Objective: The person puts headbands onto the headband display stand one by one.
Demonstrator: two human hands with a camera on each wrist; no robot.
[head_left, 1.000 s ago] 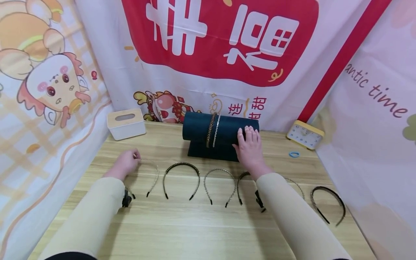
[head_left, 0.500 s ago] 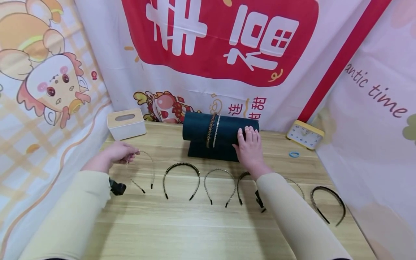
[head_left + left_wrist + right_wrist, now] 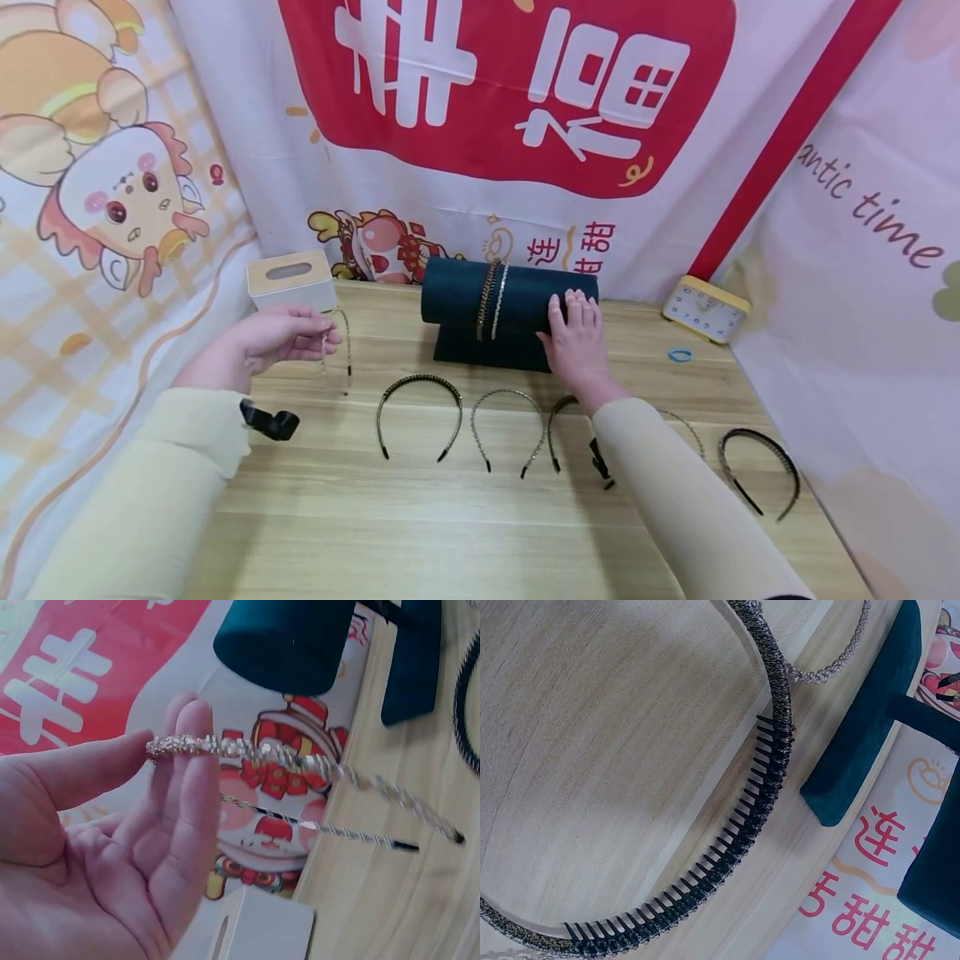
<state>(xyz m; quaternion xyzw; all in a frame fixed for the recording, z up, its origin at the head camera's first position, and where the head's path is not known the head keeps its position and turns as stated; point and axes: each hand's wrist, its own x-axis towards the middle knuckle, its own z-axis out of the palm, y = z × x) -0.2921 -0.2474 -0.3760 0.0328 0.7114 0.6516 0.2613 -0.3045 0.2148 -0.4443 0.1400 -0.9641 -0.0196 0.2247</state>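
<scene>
My left hand (image 3: pixel 285 337) is raised over the left of the table and pinches a thin, beaded gold-silver headband (image 3: pixel 289 759) at its curved top. Its two dark-tipped ends point away from the hand in the left wrist view. A dark teal velvet roll stand (image 3: pixel 456 292) stands at the back middle, bearing a brown-gold headband (image 3: pixel 486 302) and a pale beaded headband (image 3: pixel 499 302). On the right end of the roll rests my right hand (image 3: pixel 579 342), fingers extended along it. That hand does not show in the right wrist view, where a dark toothed headband (image 3: pixel 769 791) lies on the table.
Several headbands lie in a row on the wooden table, among them a black-beaded headband (image 3: pixel 419 379), a silver twisted headband (image 3: pixel 507 392) and a dark headband (image 3: pixel 787 467). A tissue box (image 3: pixel 292 287) stands back left. A yellow clock (image 3: pixel 707 310) and blue ring (image 3: pixel 679 355) are at right.
My left hand has lifted the thin headband off the table at the left and turned it upright, its ends hanging down. My right hand has stayed on the roll.
</scene>
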